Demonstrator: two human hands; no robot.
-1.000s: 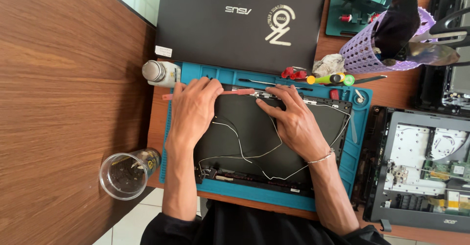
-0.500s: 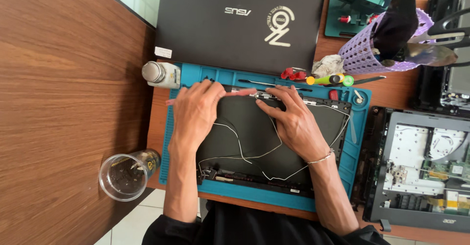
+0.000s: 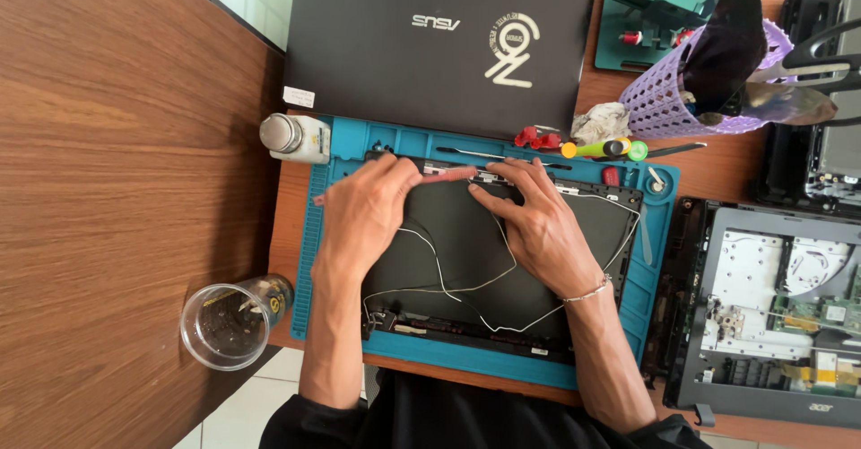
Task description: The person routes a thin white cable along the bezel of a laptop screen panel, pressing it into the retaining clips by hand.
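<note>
- Head view, looking straight down: my left hand (image 3: 363, 211) and right hand (image 3: 538, 225) are both flat on the black plastic laptop screen back cover (image 3: 466, 261), which lies on the blue silicone repair mat (image 3: 619, 323) on the wooden counter (image 3: 108, 189).
- Biggest worry, I'd say: the thin white antenna wires (image 3: 439, 274) loop loose across the cover between my wrists. A dragging palm could snag and tug one out of its channel.
- The slim pinkish pry stick (image 3: 444, 176) sits along the far edge. If I lever too hard there, the thin plastic rim could crack or a clip could snap.
- Left fingers (image 3: 390, 173) are curled loosely round the stick's near end, gripping it lightly, not clenched.
- Right fingers (image 3: 507, 184) are spread and extended, tips pressing the cover's top edge just beside the stick's tip; holding nothing.
- The clear glass cup (image 3: 229, 319) stands at the counter's corner near my left forearm; an elbow nudge could tip it.
- The small white bottle with a metal cap (image 3: 291, 137) rests just beyond my left hand, apart from it.
</note>
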